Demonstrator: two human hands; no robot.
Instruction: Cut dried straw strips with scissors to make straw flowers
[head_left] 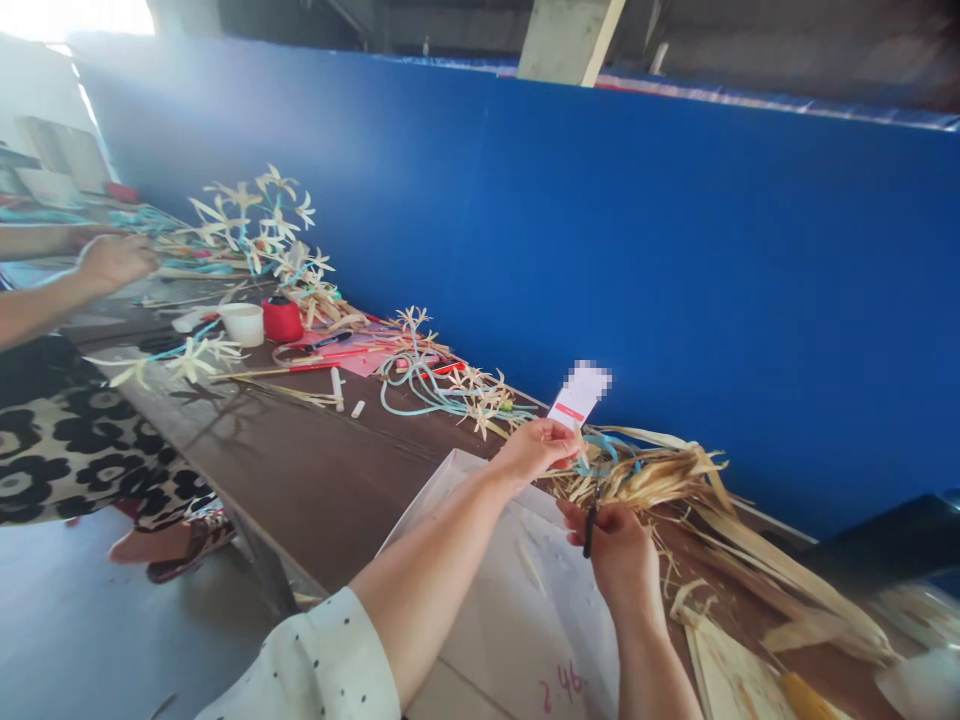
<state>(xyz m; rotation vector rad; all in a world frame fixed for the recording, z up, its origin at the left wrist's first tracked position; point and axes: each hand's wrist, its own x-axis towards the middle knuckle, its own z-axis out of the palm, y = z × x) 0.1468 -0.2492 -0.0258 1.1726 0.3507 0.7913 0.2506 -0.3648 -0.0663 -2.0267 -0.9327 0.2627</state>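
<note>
Right of centre in the frame, the left hand (534, 452) has thumb and fingertips pinched nearly together on a pale strip (580, 442). Just below and to the right, the right hand (622, 550) has its fingers curled round the dark handle of scissors (590, 530); can't tell how far apart the blades are.

Looks like trimming. To do it well: keep the pinch clear of the blades, hold the strip taut, close in 1 clean snip so the fibre doesn't split.

Pose: left forearm slants up from bottom centre, wrist fairly straight; right forearm rises steeply from lower right, scissors pointing up the frame.

Both of the 2 forearms pass over a white panel (540, 590). Just beyond the hands, dried husks (667, 475) and blue loops (600, 455), plus a printed card (571, 408). Further out, upper left: pale flowers (255, 205), a co-worker's hand (118, 262).
</note>
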